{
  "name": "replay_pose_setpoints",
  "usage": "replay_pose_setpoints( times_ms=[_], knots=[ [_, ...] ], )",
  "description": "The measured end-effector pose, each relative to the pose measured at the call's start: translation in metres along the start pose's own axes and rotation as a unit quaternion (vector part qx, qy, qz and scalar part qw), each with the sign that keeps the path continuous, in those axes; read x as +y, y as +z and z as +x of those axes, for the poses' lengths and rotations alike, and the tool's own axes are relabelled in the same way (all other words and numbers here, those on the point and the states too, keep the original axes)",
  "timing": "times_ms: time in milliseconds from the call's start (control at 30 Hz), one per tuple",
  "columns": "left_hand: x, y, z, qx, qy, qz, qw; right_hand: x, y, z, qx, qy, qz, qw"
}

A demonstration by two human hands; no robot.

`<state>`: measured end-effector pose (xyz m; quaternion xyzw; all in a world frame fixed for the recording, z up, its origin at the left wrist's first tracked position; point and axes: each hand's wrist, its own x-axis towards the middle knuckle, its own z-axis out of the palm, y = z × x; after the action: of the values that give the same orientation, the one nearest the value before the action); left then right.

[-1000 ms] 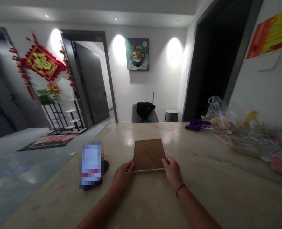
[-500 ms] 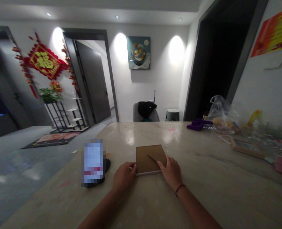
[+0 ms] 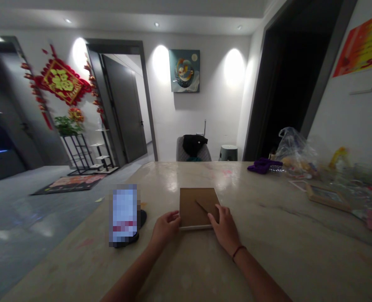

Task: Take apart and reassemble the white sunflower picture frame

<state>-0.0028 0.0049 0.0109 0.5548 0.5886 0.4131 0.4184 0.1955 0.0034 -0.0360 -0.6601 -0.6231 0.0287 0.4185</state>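
On the table, my loose left hand touches the frame; my right hand overlaps it, grip unclear.

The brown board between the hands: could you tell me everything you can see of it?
The board is flat, roughly square and plain brown, like fibreboard, with a thin white rim showing along the near and right edges. A slim dark strip slants from its middle toward the right thumb. It lies about flat on the table. The left hand is at its left edge; the right hand touches its right side. Its underside is hidden.
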Motion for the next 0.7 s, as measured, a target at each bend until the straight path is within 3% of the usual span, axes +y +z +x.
replay_pose_setpoints(
  times_ms=[133,267,400,700],
  knots=[
    [0.001,-0.002,0.002,0.003,-0.045,-0.092,0.995,-0.003,0.003,-0.002,0.017,-0.021,0.011,1.000],
    [0.004,-0.003,0.002,0.007,-0.011,-0.057,0.998,-0.005,0.001,-0.003,0.017,-0.020,-0.004,1.000],
    [0.007,-0.005,0.001,-0.029,0.004,-0.043,0.999,-0.006,0.001,-0.003,0.000,-0.012,-0.001,1.000],
    [0.001,-0.012,0.003,-0.058,-0.077,-0.172,0.980,-0.002,0.001,-0.002,0.007,-0.009,0.060,0.998]
  ],
)
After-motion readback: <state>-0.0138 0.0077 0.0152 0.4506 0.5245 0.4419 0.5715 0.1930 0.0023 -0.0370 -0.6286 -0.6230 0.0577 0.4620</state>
